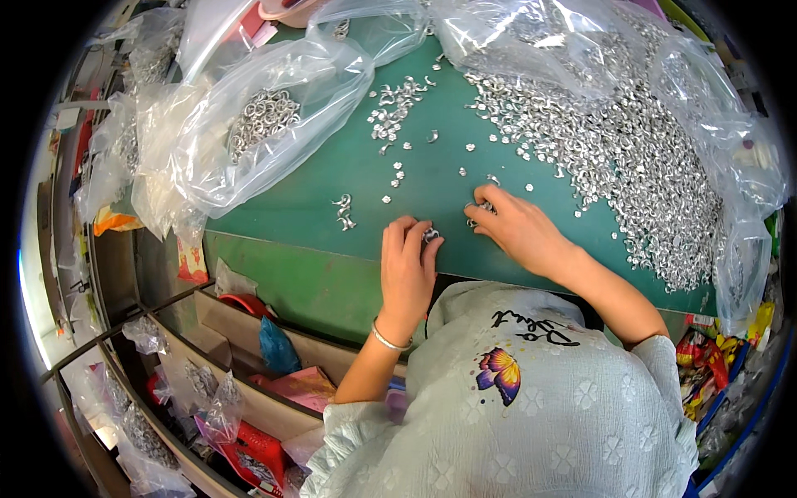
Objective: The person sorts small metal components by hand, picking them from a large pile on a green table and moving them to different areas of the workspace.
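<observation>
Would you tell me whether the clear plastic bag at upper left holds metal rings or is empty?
It holds rings: a cluster of silver metal rings shows through the clear plastic bag lying on the green table.

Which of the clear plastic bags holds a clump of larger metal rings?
The clear plastic bag at the green mat's upper left; its rings are visibly bigger than the small metal pieces heaped at right.

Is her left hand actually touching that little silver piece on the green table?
Touching. In the head view, the left hand pinches the small silver piece between its fingertips, with no gap visible, just above the green table.
</observation>
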Demonstrator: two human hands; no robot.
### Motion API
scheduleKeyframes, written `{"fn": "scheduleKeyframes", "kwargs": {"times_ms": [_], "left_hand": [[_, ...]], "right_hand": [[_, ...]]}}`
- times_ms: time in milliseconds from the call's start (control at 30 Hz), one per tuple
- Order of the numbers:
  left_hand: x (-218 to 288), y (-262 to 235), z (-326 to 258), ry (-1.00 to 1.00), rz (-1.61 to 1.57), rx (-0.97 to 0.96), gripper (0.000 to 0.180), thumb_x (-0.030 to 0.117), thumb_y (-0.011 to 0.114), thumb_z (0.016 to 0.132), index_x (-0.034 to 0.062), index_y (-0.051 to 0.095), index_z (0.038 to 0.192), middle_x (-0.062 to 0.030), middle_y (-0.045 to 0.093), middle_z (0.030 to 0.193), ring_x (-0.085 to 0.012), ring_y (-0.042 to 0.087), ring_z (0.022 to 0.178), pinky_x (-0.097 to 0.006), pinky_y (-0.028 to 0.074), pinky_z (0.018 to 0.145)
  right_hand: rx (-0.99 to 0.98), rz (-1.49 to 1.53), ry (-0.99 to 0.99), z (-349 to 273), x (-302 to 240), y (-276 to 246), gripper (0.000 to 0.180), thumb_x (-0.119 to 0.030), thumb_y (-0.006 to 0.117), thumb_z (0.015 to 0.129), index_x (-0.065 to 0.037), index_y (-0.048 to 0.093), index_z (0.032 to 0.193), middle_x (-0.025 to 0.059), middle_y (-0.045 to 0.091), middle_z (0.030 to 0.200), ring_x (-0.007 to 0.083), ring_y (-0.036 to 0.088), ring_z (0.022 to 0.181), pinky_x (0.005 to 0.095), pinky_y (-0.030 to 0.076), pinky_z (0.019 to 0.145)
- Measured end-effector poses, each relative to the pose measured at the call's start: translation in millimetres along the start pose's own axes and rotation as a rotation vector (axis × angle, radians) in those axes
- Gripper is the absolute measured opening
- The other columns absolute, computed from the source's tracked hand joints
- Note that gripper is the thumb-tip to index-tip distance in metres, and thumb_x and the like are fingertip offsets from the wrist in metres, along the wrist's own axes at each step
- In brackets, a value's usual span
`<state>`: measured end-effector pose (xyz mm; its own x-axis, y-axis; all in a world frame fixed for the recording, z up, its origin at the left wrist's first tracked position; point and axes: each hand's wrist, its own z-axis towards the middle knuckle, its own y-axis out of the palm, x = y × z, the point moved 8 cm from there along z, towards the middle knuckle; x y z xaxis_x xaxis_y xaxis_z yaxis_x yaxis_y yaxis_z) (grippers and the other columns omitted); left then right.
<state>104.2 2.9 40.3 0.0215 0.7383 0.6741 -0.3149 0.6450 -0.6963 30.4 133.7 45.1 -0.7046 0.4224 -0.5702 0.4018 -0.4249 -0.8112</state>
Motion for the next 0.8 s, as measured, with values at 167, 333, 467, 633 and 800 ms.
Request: {"fn": "scheduleKeyframes", "kwargs": {"times_ms": [167,333,467,633,800], "left_hand": [[4,2,-27,-0.041,-0.055,0.020,0.029,-0.001,0.072,0.077,-0.0030,0.061,0.104,-0.0151,0.055,0.103,-0.0313,0.055,0.090,-0.039,0.047,0.077],[13,8,-33,-0.018,-0.068,0.034,0.032,-0.002,0.075,0.073,-0.0026,0.062,0.102,-0.0148,0.056,0.103,-0.0303,0.056,0.090,-0.038,0.048,0.077],[19,20,-31,-0.004,-0.118,0.026,0.032,-0.001,0.074,0.072,-0.0020,0.062,0.102,-0.0143,0.056,0.101,-0.0308,0.056,0.091,-0.038,0.047,0.077],[25,24,-26,0.031,-0.146,0.013,0.032,0.000,0.074,0.073,-0.0013,0.062,0.102,-0.0131,0.055,0.100,-0.0312,0.055,0.090,-0.040,0.045,0.078],[24,28,-25,0.026,-0.173,-0.010,0.030,0.003,0.072,0.076,-0.0008,0.061,0.103,-0.0127,0.054,0.101,-0.0306,0.054,0.090,-0.040,0.044,0.077]], "right_hand": [[-0.037,0.077,-0.111,18,-12,21,0.023,-0.009,0.066,0.081,-0.004,0.057,0.102,0.0120,0.050,0.105,0.0295,0.059,0.095,0.0396,0.051,0.074],[-0.138,0.146,-0.248,54,-23,34,0.019,-0.009,0.065,0.081,-0.003,0.057,0.097,0.0114,0.051,0.103,0.0289,0.059,0.093,0.0396,0.051,0.072],[-0.282,0.135,-0.349,80,-41,54,0.015,-0.008,0.065,0.081,-0.003,0.055,0.091,0.0109,0.050,0.099,0.0289,0.060,0.091,0.0405,0.050,0.069],[-0.285,0.089,-0.367,109,-55,79,0.022,-0.013,0.065,0.085,-0.005,0.056,0.103,0.0090,0.050,0.104,0.0292,0.060,0.087,0.0417,0.050,0.070],[-0.222,0.150,-0.365,125,-59,81,0.025,-0.013,0.065,0.085,-0.007,0.056,0.107,0.0081,0.051,0.110,0.0300,0.060,0.090,0.0417,0.051,0.071]]}}
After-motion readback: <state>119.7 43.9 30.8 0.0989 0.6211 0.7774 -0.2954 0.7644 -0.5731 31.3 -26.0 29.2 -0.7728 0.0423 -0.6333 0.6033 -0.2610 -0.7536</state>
